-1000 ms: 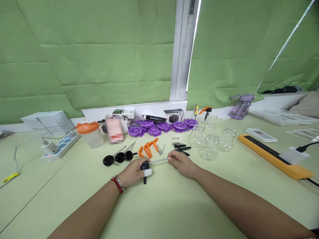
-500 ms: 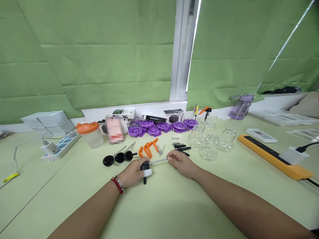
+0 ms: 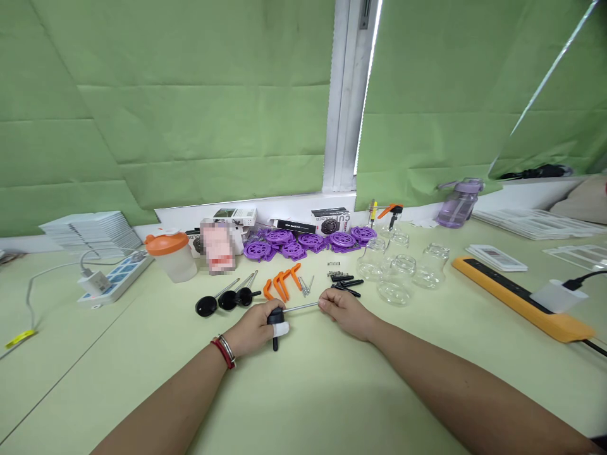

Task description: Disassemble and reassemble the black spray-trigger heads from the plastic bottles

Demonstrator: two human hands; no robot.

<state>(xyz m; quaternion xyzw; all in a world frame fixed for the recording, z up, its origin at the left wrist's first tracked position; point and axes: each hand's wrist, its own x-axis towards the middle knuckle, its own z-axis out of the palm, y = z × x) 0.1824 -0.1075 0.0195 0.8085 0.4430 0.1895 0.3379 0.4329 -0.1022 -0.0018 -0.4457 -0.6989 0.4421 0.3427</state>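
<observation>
Between the earlier views and now, I made only a very slight change: my right hand (image 3: 347,314) settled a touch lower at its end of the thin metal rod (image 3: 301,308). Its fingers also shifted a little there, which left a bit more room below the black clip-like parts (image 3: 348,288).

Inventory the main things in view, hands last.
Panels: several stacks, white, both sides.
Power strips: two, white left, orange right.
Lidded cup: one, orange top, left.
Boxes: several, mixed, back.
Blurred item: one, pink, before boxes.
Discs: about six, purple, back.
Rods: three, black and silver, left.
Levers: about four, orange, middle.
Screws: several, silver, middle.
Springs: several, dark, beyond sticks.
Sticks: several, black, middle.
Jars: at least four, clear, right.
Bottle: one, purple, back right.
Held part: one, black, silver, front.
Left hand: one, bare, front.
Right hand: one, bare, front.
</observation>
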